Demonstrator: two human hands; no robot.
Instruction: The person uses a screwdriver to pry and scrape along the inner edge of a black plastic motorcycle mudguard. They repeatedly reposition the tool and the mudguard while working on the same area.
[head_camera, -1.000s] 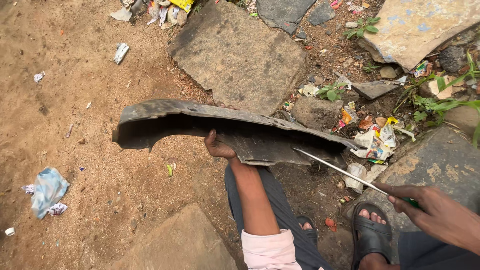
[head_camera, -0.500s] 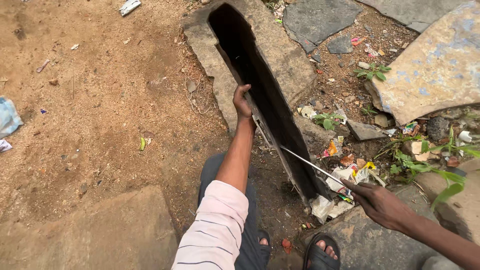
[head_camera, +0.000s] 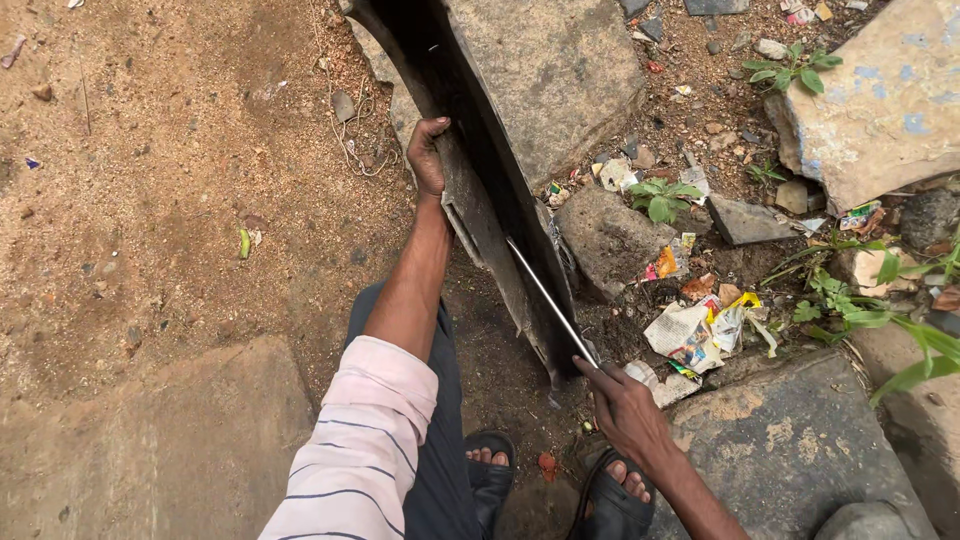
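So the left hand (head_camera: 428, 155) is wrapped tight around the near edge of a long dark panel (head_camera: 480, 190), some kind of curved, beat-up sheet standing on its edge on the dirt, running from the top of the view down toward the sandals (head_camera: 560, 490). Fingers are fully curled over the rim, so that's a firm hold. The right hand (head_camera: 625, 410) sits at the panel's lower end, closed around the butt of a thin metal rod (head_camera: 545, 300), index finger stretched along it. The rod lies slanted against the panel's inner face, tip pointing up toward the left hand, touching or very nearly touching the sheet; can't tell whether it's scraping or cutting. As for progress, honestly hard to call: the panel looks whole, no obvious cut line or cleaned patch that I can make out, so I'd guess the work on it is early or mid-way, with most of its length not visibly dealt with. Right of the panel there's a big flat stone (head_camera: 560, 70), a smaller rock (head_camera: 610, 240), plus paper litter (head_camera: 690, 330) and weeds (head_camera: 665, 200). Left of it, just bare sandy ground (head_camera: 150, 200).
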